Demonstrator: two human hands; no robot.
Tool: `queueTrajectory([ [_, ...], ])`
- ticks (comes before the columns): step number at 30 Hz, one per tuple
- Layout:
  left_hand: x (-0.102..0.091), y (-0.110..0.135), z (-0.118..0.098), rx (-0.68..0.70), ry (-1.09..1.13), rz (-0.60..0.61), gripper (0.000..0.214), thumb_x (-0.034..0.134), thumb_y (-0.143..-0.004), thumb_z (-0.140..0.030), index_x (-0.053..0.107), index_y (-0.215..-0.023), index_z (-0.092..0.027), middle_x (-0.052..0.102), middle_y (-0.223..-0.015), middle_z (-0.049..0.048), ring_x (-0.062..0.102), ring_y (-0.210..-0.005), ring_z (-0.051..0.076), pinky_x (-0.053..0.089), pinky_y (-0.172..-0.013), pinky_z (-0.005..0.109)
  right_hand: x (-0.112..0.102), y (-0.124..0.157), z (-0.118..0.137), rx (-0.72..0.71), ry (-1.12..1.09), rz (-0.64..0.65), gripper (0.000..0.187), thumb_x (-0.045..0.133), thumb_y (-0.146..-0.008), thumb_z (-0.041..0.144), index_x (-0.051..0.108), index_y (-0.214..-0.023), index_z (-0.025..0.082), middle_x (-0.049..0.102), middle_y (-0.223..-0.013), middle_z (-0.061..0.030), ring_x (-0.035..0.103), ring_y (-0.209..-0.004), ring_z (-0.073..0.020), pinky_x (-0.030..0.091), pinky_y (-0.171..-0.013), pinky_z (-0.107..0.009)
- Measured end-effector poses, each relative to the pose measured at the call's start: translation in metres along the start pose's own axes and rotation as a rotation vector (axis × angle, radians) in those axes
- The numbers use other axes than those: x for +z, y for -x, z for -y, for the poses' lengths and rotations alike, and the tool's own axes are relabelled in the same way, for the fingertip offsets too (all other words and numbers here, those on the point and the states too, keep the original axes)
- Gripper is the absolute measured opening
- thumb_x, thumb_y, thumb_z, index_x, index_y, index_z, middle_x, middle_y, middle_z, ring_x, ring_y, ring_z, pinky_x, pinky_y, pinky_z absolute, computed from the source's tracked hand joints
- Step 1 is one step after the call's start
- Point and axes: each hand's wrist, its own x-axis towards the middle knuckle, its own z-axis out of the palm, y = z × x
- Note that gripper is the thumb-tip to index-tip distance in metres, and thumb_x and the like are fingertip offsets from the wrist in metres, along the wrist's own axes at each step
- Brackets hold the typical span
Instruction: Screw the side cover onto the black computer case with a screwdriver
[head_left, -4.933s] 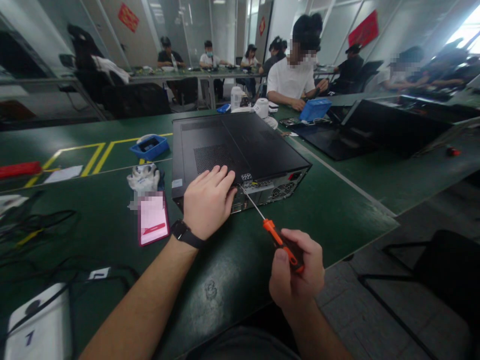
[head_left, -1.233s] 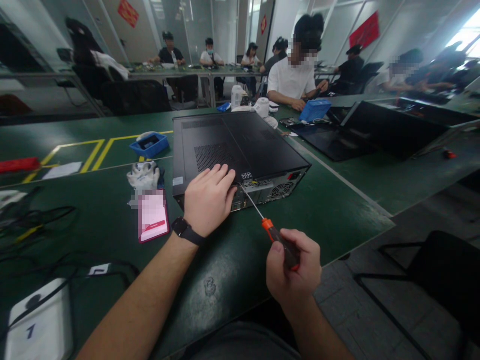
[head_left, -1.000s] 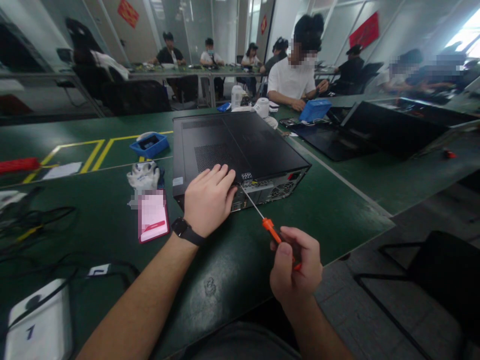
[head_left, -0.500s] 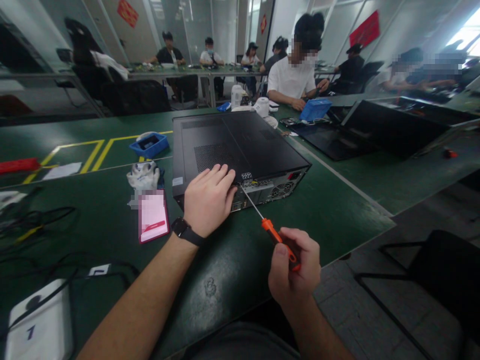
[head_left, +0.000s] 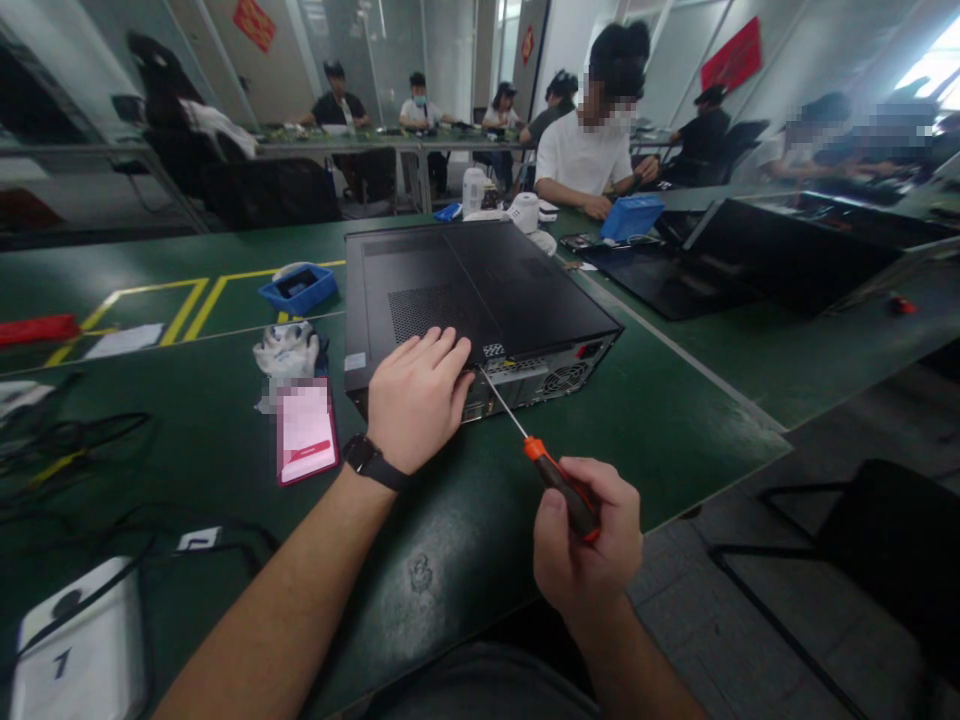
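Surface (head_left: 675, 400): green mat over a long workbench, with other people seated at benches behind.
Computer case (head_left: 510, 290): black desktop tower lying on its side, rear panel facing the person, at 12 o'clock from both hands.
Left hand (head_left: 416, 405): flat on the case's near top edge, fingers (head_left: 442, 350) spread and pressing down, gripping nothing.
Right hand (head_left: 589, 560): fingers (head_left: 609, 500) closed around the handle of the screwdriver (head_left: 555, 480).
Screwdriver axis: runs from 5 o'clock at the hand to 11 o'clock, its tip touching the rear panel just beside the left fingertips.
Nearer hand: the left one is on the case; the right one reaches it only through the shaft.
Around: phone (head_left: 305, 445) and work gloves (head_left: 285, 350) at 9 o'clock of the left hand.
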Motion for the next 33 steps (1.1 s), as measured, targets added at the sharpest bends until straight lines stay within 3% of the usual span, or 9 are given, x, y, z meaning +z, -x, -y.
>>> queueTrajectory([
  [9,-0.001,0.0,0.0,0.014,-0.009,-0.011,0.036,0.055,-0.1,-0.024,0.067,-0.132,-0.013,0.067,-0.142,0.0144,0.063,-0.133,0.031,0.049,-0.114,0.049,-0.001,0.01,-0.006,0.117,0.012,0.007,0.022,0.06,-0.096,0.021,0.065,-0.117,0.02,0.073,-0.09,-0.0033,0.071,-0.068,-0.0149,0.058,-0.059,-0.027],
  [17,-0.001,0.0,0.0,0.006,-0.003,-0.003,0.036,0.056,-0.1,-0.024,0.066,-0.133,-0.015,0.067,-0.142,0.0144,0.063,-0.134,0.031,0.049,-0.114,0.049,0.001,-0.005,-0.001,-0.042,-0.065,0.03,0.033,0.06,-0.085,0.013,0.061,-0.118,0.02,0.067,-0.1,-0.0063,0.068,-0.089,-0.0201,0.06,-0.076,-0.037],
  [21,0.0,0.0,0.0,0.005,-0.011,-0.004,0.036,0.056,-0.1,-0.024,0.066,-0.133,-0.015,0.067,-0.143,0.0139,0.063,-0.134,0.03,0.049,-0.115,0.049,0.002,0.0,-0.003,-0.054,-0.038,-0.01,0.033,0.062,-0.087,0.01,0.062,-0.118,0.02,0.069,-0.096,-0.0042,0.07,-0.083,-0.017,0.059,-0.07,-0.031],
  [24,-0.001,0.001,0.0,0.016,-0.023,-0.013,0.035,0.055,-0.1,-0.024,0.066,-0.132,-0.014,0.067,-0.142,0.0141,0.063,-0.134,0.03,0.049,-0.114,0.048,0.001,0.006,-0.005,0.028,0.014,-0.028,0.024,0.063,-0.092,0.014,0.064,-0.115,0.021,0.071,-0.09,-0.0015,0.069,-0.069,-0.0133,0.055,-0.061,-0.026],
  [27,-0.001,0.001,0.001,0.02,-0.026,-0.018,0.035,0.056,-0.1,-0.024,0.067,-0.131,-0.013,0.068,-0.141,0.0143,0.064,-0.132,0.031,0.05,-0.114,0.047,0.0,0.007,-0.005,0.103,0.009,-0.007,0.023,0.06,-0.095,0.019,0.064,-0.117,0.021,0.072,-0.091,-0.0027,0.07,-0.07,-0.0146,0.056,-0.061,-0.028],
  [33,0.0,0.0,0.001,0.014,-0.025,-0.013,0.035,0.056,-0.1,-0.024,0.067,-0.132,-0.014,0.067,-0.142,0.0138,0.063,-0.133,0.031,0.049,-0.114,0.048,0.002,-0.003,-0.002,-0.047,-0.108,0.013,0.035,0.059,-0.087,0.012,0.061,-0.121,0.02,0.068,-0.1,-0.0062,0.069,-0.089,-0.0197,0.059,-0.073,-0.036],
])
